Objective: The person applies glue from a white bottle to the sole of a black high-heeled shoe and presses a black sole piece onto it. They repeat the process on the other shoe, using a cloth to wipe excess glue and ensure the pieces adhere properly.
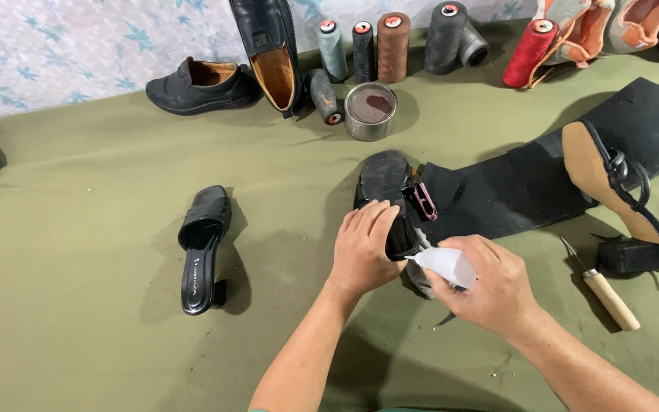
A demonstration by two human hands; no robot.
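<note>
Black heeled shoe (387, 191) lies sole-up under your left hand (361, 248), whose fingers (375, 217) curl down on its heel end. Your right hand (490, 286) grips one small white tube (445, 264), tip just beside those fingers. Beyond them: seven thread spools (393, 46), one round tin (370, 111), two black loafers (201, 85).

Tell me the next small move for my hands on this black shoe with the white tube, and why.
Probably squeeze gently. The right hand holds the small white squeeze tube with its tip at the edge of the black upturned shoe, and the left hand has a grip pressing that shoe down on the olive green cloth. With the shoe steadied and the tip there, a bead along that edge seems due.
</note>
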